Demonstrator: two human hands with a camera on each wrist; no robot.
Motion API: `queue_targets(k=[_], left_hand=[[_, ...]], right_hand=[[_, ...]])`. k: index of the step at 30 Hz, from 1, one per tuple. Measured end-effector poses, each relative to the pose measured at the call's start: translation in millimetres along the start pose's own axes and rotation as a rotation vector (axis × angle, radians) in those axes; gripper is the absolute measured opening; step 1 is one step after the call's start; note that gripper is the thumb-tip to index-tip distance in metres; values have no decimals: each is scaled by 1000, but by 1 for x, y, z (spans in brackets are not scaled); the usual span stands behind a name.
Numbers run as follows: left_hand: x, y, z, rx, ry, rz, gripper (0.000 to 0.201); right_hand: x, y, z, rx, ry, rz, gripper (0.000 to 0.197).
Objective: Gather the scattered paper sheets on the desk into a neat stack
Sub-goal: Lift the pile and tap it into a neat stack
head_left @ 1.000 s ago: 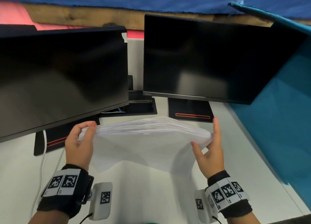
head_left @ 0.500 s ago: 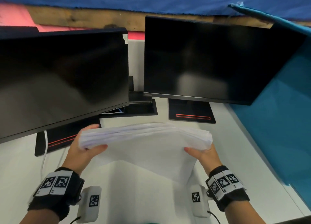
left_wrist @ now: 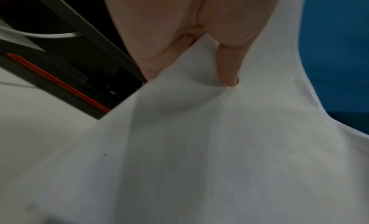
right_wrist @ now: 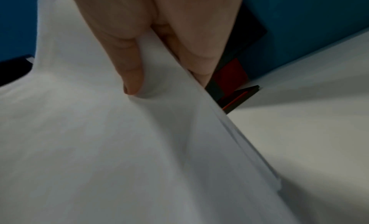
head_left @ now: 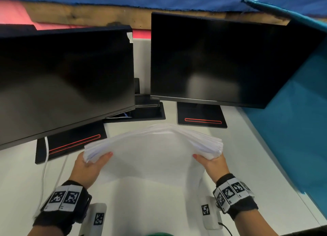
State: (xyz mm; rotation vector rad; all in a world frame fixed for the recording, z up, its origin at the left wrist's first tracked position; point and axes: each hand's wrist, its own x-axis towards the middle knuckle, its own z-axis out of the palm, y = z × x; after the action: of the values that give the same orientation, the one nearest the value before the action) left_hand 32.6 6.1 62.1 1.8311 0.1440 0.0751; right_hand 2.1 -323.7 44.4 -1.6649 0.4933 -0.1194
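White paper stack [head_left: 152, 147] held above the table [head_left: 247, 165] before two dark monitors, near edge drooping, its fingers-side hidden | left hand [head_left: 86, 166] grips left end, thumb on top | right hand [head_left: 212, 165] grips right end likewise | wrist views show each thumb [left_wrist: 227, 66] denting the top sheet; both are blurred.
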Motion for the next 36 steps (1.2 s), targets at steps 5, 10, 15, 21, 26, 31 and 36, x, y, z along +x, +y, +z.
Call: queue_targets(k=[5, 10, 15, 21, 26, 31, 36], left_hand=[[-1, 3, 0, -22, 0, -11, 20], [-7, 5, 6, 16, 24, 7, 21], [-6, 28, 6, -11, 56, 132, 26], [-8, -6, -1, 101, -50, 64, 38], [-7, -3, 5, 114, -38, 125, 29], [-9, 1, 1, 50, -53, 113, 30], [-12, -6, 6, 102, -20, 28, 11]], right_hand=[[2, 5, -2, 23, 18, -11, 46], [-1, 2, 2, 20, 17, -24, 27], [-8, -28, 0, 159, 7, -161, 35], [-13, -1, 0, 83, -72, -102, 49], [-11, -3, 6, 26, -4, -34, 30], [-14, -1, 9, 103, 21, 75, 43], [-17, -2, 10, 85, 29, 74, 20]])
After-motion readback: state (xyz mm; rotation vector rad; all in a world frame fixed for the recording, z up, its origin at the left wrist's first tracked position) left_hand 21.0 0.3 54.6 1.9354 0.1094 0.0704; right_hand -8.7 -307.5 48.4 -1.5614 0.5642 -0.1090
